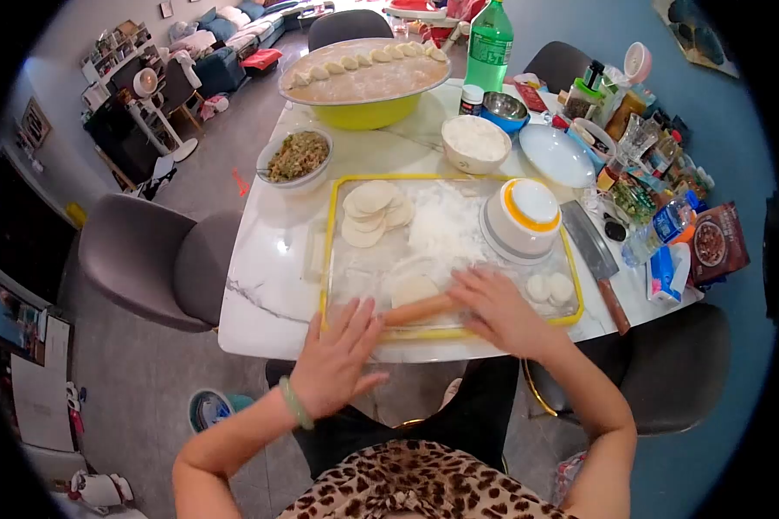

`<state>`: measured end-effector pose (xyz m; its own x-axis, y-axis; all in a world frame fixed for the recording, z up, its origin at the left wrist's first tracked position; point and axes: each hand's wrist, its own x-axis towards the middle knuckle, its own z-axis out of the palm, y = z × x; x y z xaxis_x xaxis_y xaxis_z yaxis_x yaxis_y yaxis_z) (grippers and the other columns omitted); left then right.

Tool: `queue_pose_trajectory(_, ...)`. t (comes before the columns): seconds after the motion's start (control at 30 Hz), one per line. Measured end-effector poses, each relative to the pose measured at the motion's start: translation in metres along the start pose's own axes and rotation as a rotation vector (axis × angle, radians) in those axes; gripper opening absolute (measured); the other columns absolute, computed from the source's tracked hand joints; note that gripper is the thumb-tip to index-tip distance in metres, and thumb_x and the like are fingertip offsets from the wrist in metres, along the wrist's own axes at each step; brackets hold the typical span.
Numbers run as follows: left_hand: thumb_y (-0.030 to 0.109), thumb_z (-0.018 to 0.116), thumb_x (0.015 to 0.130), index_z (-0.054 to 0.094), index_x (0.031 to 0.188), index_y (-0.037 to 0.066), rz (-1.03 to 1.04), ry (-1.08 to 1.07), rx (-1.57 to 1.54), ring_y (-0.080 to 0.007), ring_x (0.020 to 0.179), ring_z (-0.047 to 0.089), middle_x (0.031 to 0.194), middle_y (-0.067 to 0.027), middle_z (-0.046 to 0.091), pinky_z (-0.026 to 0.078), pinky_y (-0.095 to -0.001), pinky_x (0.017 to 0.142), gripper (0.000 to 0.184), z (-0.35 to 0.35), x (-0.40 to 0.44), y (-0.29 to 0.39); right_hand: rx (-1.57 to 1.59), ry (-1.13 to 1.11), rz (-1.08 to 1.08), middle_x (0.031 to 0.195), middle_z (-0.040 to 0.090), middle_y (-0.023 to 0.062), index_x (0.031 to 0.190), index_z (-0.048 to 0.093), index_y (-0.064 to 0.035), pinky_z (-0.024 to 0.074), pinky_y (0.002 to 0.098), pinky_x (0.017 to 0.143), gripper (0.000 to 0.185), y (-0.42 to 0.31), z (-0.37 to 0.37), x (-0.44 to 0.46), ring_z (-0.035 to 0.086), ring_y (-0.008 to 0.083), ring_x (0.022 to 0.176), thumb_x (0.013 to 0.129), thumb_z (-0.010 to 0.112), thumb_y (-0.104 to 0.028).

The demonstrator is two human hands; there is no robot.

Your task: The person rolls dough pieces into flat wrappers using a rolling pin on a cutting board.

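My left hand (339,359) rests with spread fingers at the left end of a wooden rolling pin (420,310). At the pin's right end lies my right hand (498,311), its fingers also stretched out. Just beyond the pin, partly covered by it, a dough round (414,289) sits on the yellow-edged board (328,259). Flat wrappers (374,208) are piled at the board's upper left, beside scattered flour (444,227). Small dough pieces (550,289) lie at the right. An upturned white bowl (521,221) stands on the board.
A cleaver (595,255) lies right of the board. Behind are a filling bowl (296,160), a flour bowl (476,143) and a tray of dumplings (363,73) over a yellow-green basin (368,112). Jars and bottles crowd the right edge; a green bottle (490,48) stands behind.
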<state>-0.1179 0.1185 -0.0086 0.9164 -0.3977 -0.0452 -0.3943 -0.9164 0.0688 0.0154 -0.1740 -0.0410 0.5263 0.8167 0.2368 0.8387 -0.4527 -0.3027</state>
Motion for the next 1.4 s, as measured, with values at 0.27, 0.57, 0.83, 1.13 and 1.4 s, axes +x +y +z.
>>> queue_pose_trajectory(0.27, 0.044, 0.070, 0.083, 0.029, 0.153, 0.009, 0.012, 0.298, -0.002, -0.0336, 0.148, 0.024, 0.161, -0.0155, 0.025, 0.024, -0.0616, 0.112, 0.088, 0.000, 0.047, -0.005, -0.103, 0.367, -0.044, 0.097, 0.061, 0.0098, 0.119, 0.064, -0.0068, 0.0450, 0.0407, 0.083, 0.037, 0.015, 0.005, 0.037, 0.057, 0.0298, 0.091, 0.082, 0.069, -0.010)
queue_pose_trajectory(0.57, 0.041, 0.069, 0.086, 0.036, 0.149, 0.008, 0.225, 0.099, -0.098, -0.0348, 0.145, 0.029, 0.156, -0.0177, 0.032, 0.033, -0.0517, 0.112, 0.078, 0.026, 0.085, 0.004, 0.081, 0.389, 0.271, 0.096, 0.058, 0.0117, 0.124, 0.059, -0.0039, 0.0438, 0.0404, 0.083, 0.038, 0.006, -0.025, -0.003, 0.056, 0.0301, 0.093, 0.087, 0.065, -0.009)
queue_pose_trajectory(0.83, 0.025, 0.061, 0.094, 0.057, 0.129, 0.001, 0.312, 0.293, -0.276, -0.0317, 0.125, 0.056, 0.133, -0.0165, 0.059, 0.046, -0.0405, 0.103, 0.042, 0.028, 0.059, -0.001, 0.244, 0.486, 0.291, 0.099, 0.057, 0.0135, 0.129, 0.057, -0.0052, 0.0434, 0.0386, 0.088, 0.040, -0.002, -0.030, -0.018, 0.055, 0.0301, 0.097, 0.089, 0.062, -0.007)
queue_pose_trajectory(1.13, 0.022, 0.052, 0.102, 0.063, 0.117, 0.003, -0.621, 0.486, -1.790, -0.0184, 0.095, 0.069, 0.109, -0.0071, 0.069, 0.055, -0.0320, 0.086, 0.026, -0.023, 0.102, -0.059, 0.481, 0.596, 0.406, 0.116, 0.057, 0.0116, 0.133, 0.054, -0.0028, 0.0458, 0.0314, 0.093, 0.041, -0.006, -0.053, -0.048, 0.055, 0.0233, 0.109, 0.092, 0.055, -0.003)
queue_pose_trajectory(1.4, 0.009, 0.066, 0.090, 0.054, 0.136, 0.002, -0.078, 0.752, -0.394, -0.0292, 0.125, 0.055, 0.135, -0.0180, 0.058, 0.042, -0.0365, 0.106, 0.048, -0.013, 0.177, -0.064, 0.478, 0.822, 0.517, 0.117, 0.057, 0.0088, 0.133, 0.053, 0.0019, 0.0427, 0.0275, 0.093, 0.039, -0.004, -0.081, -0.113, 0.054, 0.0164, 0.106, 0.095, 0.056, -0.005)
